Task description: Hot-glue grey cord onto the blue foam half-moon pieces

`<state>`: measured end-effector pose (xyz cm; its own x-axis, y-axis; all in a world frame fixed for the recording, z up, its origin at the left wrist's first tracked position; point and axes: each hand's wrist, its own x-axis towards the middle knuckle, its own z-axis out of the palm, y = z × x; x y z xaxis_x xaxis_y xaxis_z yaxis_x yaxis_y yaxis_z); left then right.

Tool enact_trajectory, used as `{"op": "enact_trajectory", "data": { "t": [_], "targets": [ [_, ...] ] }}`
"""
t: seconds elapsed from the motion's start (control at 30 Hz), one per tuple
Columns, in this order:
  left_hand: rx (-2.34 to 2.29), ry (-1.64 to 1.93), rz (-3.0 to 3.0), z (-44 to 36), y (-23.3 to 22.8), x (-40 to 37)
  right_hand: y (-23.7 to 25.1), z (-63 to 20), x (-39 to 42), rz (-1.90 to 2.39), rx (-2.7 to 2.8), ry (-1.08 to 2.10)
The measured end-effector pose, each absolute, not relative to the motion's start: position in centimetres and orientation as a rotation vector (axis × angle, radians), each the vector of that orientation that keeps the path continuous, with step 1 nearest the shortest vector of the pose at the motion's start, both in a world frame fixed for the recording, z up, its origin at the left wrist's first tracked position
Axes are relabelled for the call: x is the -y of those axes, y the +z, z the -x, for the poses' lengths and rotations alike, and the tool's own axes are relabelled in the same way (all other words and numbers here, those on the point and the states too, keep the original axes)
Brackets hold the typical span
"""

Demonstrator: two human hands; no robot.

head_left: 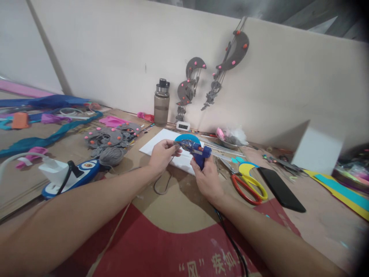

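Note:
A blue hot glue gun (198,154) is gripped in my right hand (208,179), its nozzle pointing left. My left hand (163,154) is at the nozzle end with fingers pinched together; what lies between them is too small to make out. A thin grey cord (161,189) hangs below my left hand and loops on the cardboard. Just behind the nozzle is a blue rounded piece (187,137), partly covered by the gun, over a white sheet (161,135). A black cable (230,231) runs from below my right hand toward the front.
Scissors with red and yellow handles (250,186) and a black phone (281,188) lie right. A grey yarn ball (112,156), grey felt pieces (103,136) and a power strip (83,175) sit left. A water bottle (162,104) stands behind; crescent garlands (239,52) hang on the wall.

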<state>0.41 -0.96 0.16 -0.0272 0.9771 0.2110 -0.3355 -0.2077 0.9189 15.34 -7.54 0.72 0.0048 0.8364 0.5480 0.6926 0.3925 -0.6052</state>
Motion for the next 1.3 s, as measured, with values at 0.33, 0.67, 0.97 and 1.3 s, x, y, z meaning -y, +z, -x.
{"op": "enact_trajectory", "data": {
  "t": [0.33, 0.67, 0.97, 1.3],
  "targets": [
    [-0.843, 1.486, -1.122, -0.36, 0.05, 0.85, 0.72, -15.39, 7.49, 1.359, 1.736, 0.180],
    [-0.847, 1.500, -1.123, -0.29, 0.05, 0.74, 0.69, -15.40, 7.44, 1.379, 1.732, 0.193],
    [-0.837, 1.520, -1.118, -0.30, 0.10, 0.73, 0.78, -15.41, 7.43, 1.368, 1.741, 0.159],
    [-0.844, 1.520, -1.105, -0.32, 0.08, 0.74, 0.72, -15.41, 7.45, 1.379, 1.724, 0.174]
  ]
}}
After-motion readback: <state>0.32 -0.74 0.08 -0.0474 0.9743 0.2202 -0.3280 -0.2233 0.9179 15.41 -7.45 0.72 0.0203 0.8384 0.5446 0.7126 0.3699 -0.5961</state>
